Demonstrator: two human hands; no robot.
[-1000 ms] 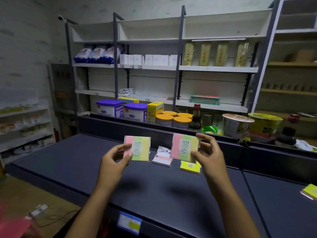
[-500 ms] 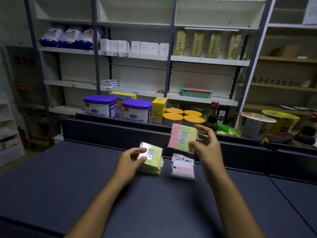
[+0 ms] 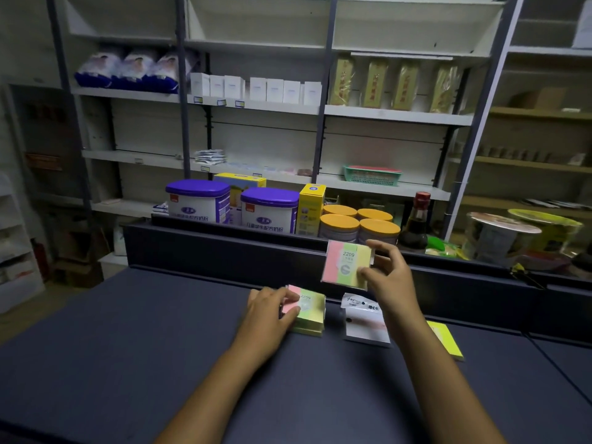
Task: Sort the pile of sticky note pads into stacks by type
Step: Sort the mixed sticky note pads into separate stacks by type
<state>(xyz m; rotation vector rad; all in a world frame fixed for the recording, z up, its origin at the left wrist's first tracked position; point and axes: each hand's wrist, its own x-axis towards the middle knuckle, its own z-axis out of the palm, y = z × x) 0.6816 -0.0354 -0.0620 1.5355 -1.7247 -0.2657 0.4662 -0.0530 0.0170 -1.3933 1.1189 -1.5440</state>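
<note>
Head view. Dark counter carries the work; all pads sit toward its far edge, right of centre.

Left hand rests on the striped stack (pink/green/yellow, label 2209), fingers closed over its near-left corner and pressing it to the counter. The stack looks several pads deep; its side edges are roughly flush.

Right hand pinches a second striped pad, same 2209 label, thumb on the face, fingers behind. It is held upright, clear of the counter, above and just right of the stack.

Just right of the stack lies a white packet, a different type. Further right, partly hidden by the right forearm, lies a yellow pad.

Judgement: step in hand is adding the held pad to the matching stack.
- Tip it flat, stripes matching those below.
- Lower it squarely. The left hand should lift its fingers off the top, then steady the side.
- Risk: a sliding approach could shear the upper pads or nudge the white packet.
</note>
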